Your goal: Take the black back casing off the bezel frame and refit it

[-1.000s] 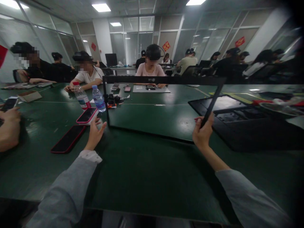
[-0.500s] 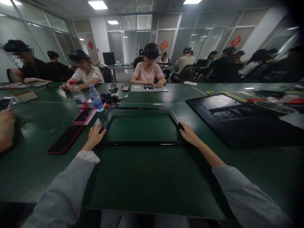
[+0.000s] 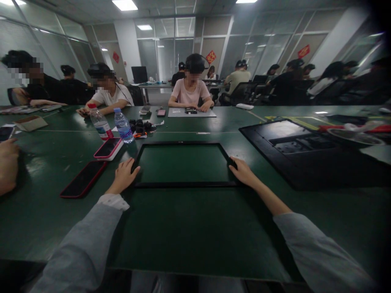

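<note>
A thin black rectangular monitor frame (image 3: 183, 184) lies flat on the green table (image 3: 189, 232) in front of me, the table showing through its opening. My left hand (image 3: 124, 176) rests on the frame's left edge with the thumb over it. On the right edge sits my right hand (image 3: 242, 171), fingers curled around the side. Both arms wear grey sleeves.
Left of the frame lie a red-edged phone (image 3: 83, 179), a pink-cased phone (image 3: 108, 147) and two water bottles (image 3: 123, 125). A large black monitor back panel (image 3: 305, 150) lies to the right. Another person's hand (image 3: 7, 162) is at far left. Several people sit across the table.
The frame stood upright, held by my right hand; it came down flat onto the table. Both hands now hold its left and right edges, and the left hand has shifted slightly along the edge.
</note>
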`<state>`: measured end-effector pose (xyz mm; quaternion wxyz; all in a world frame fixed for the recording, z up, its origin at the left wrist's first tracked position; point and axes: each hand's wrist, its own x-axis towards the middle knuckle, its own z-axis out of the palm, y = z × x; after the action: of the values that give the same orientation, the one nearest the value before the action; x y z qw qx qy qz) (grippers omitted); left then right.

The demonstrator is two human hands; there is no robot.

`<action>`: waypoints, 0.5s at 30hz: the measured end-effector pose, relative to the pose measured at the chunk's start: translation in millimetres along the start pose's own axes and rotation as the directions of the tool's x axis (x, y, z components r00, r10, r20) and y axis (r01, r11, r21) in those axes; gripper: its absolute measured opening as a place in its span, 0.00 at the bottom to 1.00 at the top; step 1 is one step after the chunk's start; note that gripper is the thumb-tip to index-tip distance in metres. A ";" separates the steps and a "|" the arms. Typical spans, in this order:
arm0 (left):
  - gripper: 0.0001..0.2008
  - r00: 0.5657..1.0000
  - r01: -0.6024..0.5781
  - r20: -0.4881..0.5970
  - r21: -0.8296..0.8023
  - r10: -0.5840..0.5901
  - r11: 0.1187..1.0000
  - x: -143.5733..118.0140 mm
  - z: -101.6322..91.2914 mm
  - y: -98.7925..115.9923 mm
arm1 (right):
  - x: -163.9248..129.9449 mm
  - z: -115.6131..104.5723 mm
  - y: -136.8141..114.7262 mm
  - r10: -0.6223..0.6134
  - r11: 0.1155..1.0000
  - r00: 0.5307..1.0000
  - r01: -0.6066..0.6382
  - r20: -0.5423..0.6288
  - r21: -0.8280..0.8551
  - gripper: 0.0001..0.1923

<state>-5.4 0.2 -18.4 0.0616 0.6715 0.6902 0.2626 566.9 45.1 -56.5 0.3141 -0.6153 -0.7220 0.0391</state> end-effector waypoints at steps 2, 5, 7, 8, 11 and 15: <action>0.27 0.999 -0.034 0.000 0.004 0.034 0.999 -2.0 -1.1 3.2 | 0.7 -0.1 1.6 0.001 1.000 1.000 -0.001 0.005 -0.020 0.28; 0.26 0.995 -0.102 0.024 0.015 0.102 0.995 -5.7 -3.3 9.9 | 1.5 -0.6 2.7 0.007 1.000 1.000 -0.006 0.015 -0.031 0.28; 0.26 0.988 -0.148 0.041 0.022 0.147 0.989 -9.1 -5.2 15.9 | 1.6 -1.2 2.4 0.002 1.000 1.000 -0.002 0.020 -0.024 0.28; 0.26 0.985 -0.165 0.057 0.023 0.163 0.986 -11.0 -6.4 19.3 | 1.5 -1.5 1.9 0.000 1.000 1.000 0.000 0.017 -0.018 0.28; 0.30 0.969 -0.193 0.158 0.015 0.189 0.981 -16.6 -11.4 30.0 | 1.1 -3.4 -0.7 0.013 1.000 1.000 -0.013 -0.005 0.004 0.27; 0.40 0.921 -0.237 0.323 0.019 0.219 0.971 -21.6 -20.2 40.7 | 1.0 -8.5 -4.3 0.045 0.999 0.999 -0.044 -0.020 0.023 0.26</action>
<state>24.1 -27.7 11.2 0.1215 0.7823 0.5956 0.1361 567.4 42.1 -47.4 0.3276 -0.6280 -0.7043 0.0480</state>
